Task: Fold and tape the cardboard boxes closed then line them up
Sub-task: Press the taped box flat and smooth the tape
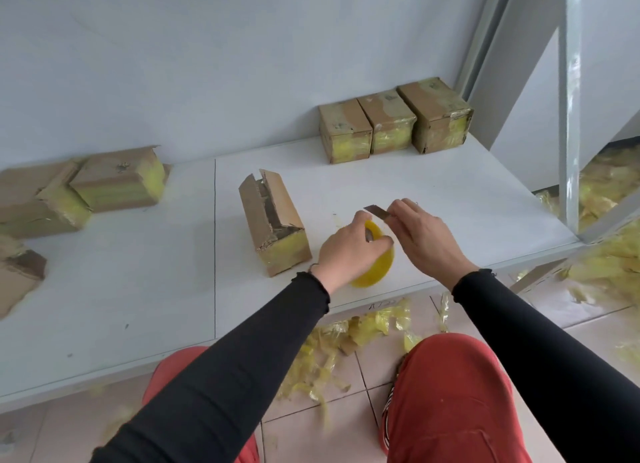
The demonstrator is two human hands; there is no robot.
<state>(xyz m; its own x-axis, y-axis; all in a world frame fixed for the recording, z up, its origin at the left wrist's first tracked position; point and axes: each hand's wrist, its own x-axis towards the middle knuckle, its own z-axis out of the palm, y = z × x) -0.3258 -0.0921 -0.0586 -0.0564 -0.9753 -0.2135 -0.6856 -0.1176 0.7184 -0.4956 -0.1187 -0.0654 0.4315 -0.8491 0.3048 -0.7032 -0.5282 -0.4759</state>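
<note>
Tape roll [375,267] in my left hand [346,255], fingers curled over its rim; my right hand [424,234] pinches the small blade [375,211] just above the roll. The open box [273,223] stands just left of the roll, flaps up — light, thin cardboard, I judge, stiff at the corners but soft in the flaps, so I would press near the folds. Beyond the roll, against the wall, three taped boxes [394,123] sit touching in a row.

Bright, even, diffuse light, faint soft shadows, wide-angle bending at edges, slight overall softness
</note>
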